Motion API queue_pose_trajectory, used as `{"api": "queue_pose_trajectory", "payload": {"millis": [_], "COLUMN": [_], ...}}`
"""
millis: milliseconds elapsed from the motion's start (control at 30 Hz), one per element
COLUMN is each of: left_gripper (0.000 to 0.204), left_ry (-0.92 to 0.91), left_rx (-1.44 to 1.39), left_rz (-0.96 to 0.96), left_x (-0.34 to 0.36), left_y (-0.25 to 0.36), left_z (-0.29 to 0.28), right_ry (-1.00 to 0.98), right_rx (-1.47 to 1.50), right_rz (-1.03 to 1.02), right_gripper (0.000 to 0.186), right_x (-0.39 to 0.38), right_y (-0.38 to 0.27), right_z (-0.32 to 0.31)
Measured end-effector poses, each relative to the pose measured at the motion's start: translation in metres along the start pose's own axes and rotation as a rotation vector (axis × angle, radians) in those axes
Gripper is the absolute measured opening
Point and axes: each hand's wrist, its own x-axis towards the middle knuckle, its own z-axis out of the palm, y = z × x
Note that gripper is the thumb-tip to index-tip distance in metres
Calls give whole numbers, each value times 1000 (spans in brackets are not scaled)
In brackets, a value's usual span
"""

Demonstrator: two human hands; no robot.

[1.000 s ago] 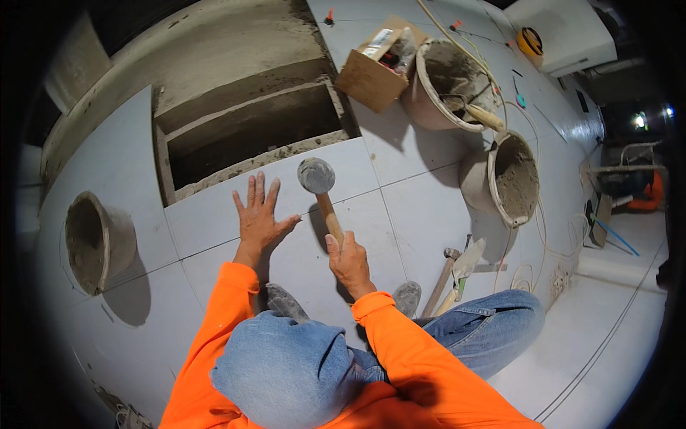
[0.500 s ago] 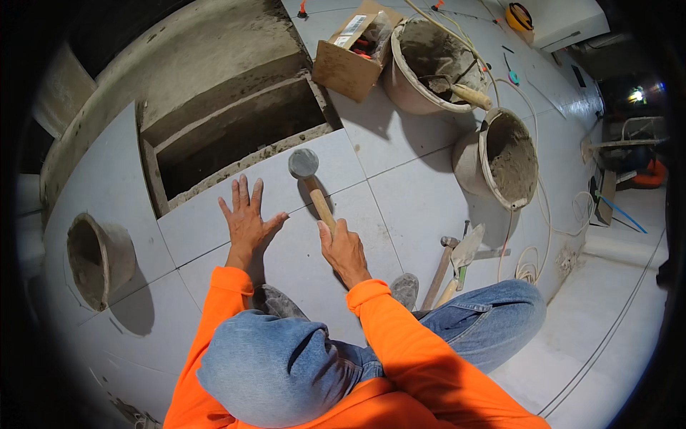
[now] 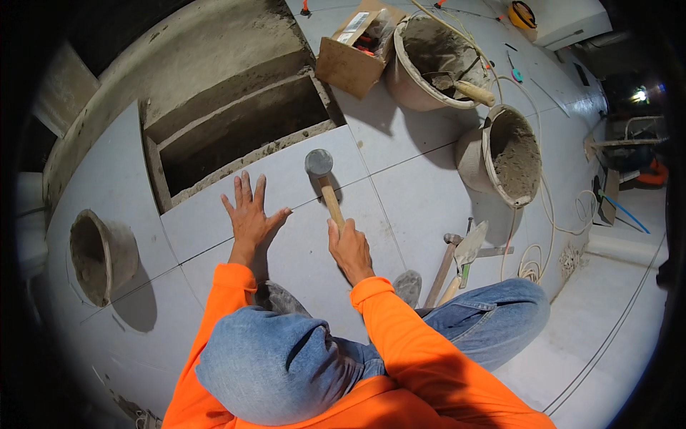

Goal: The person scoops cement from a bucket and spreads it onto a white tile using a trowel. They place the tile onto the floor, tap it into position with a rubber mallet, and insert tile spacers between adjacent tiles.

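In the head view, above pale floor tiles, the right hand is closed around the wooden handle of a mallet. The mallet's grey head is near the rectangular opening; I cannot tell if it touches the tile. The left hand, fingers spread wide, holds nothing.

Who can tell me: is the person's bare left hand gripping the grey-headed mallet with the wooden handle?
No: the mallet is gripped in the right hand, while the left hand is spread open, holding nothing.
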Motion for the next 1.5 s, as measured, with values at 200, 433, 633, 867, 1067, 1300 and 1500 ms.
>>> {"api": "queue_pose_trajectory", "payload": {"millis": [200, 433, 633, 867, 1067, 1300, 1500], "left_gripper": [118, 87, 74, 73, 72, 74, 86], "left_ry": [-26, 118, 199, 207, 236, 208, 120], "left_rx": [-20, -153, -72, -84, -87, -74, 21], "left_rz": [-34, -141, -510, -545, -549, -609, -167], "left_x": [0, -16, -61, -69, -70, -63, -32], "left_y": [0, -43, -133, -139, -141, -138, -48], "left_z": [0, 0, -21, -25, -25, -7, -12], "right_ry": [-5, -58, -24, -190, -229, -169, -95], "right_rx": [-59, 148, -5, 33, -161, -22, 285], "right_rz": [-7, -87, -211, -569, -552, -430, -200], "right_gripper": [54, 51, 58, 44, 44, 48, 49], "right_x": [3, 0, -19, -35, -32, -36, -30], "right_y": [15, 38, -1, -68, -76, -28, -7], "right_z": [14, 14, 32, 68, 83, 46, 19]}}
